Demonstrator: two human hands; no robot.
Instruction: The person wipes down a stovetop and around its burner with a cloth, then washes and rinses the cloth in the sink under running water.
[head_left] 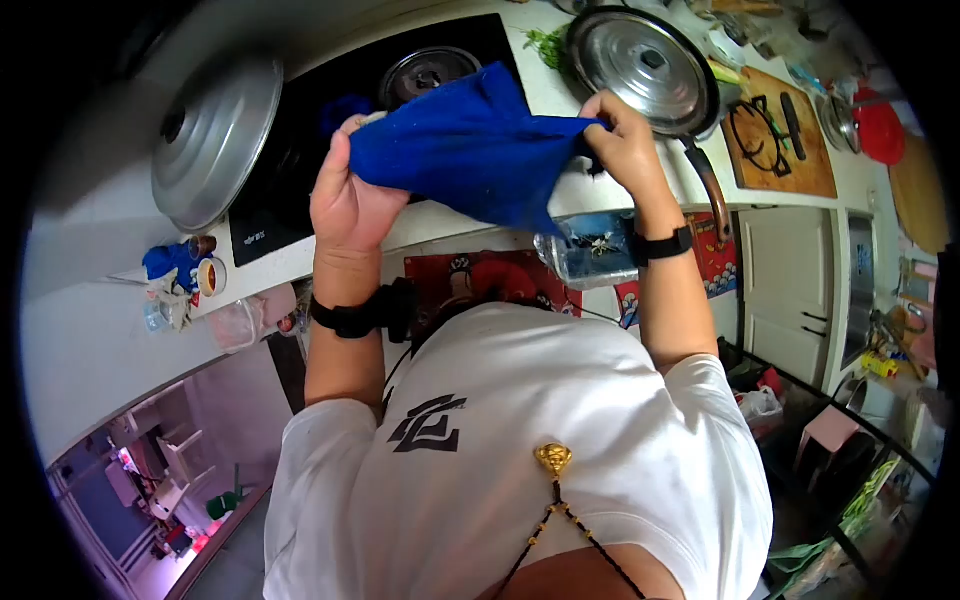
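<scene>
I hold a blue cloth (455, 155) aloft over the near side of the hob (302, 110), my right hand (628, 150) clamping its right corner between bent fingers. My left hand (358, 200) backs the other end, palm up with the cloth across it; its fingers are mostly hidden, and I cannot tell how firmly they close. Between the two hands the cloth stretches unevenly, its lower point hanging toward a clear tub (590, 252) below the counter's near edge.

At far left, a big domed lid (218, 145) leans beside the hob; a dark disc (430, 75) sits behind the cloth. To the right, a lidded pan (645, 65) rests on the counter (547, 88) by some greens (550, 47), its handle (708, 190) jutting past the near edge. Farther right, a board (778, 165) bears a knife (793, 127) and a black stand (758, 135).

The risks, as I judge them: a slip of the right-hand pinch could drop the loose corner toward the tub, while a low sweep could snag the disc. I cannot tell whether the hob is hot; if so, sagging fabric could scorch. An outward swing of my right forearm could knock the handle and turn the pan.
</scene>
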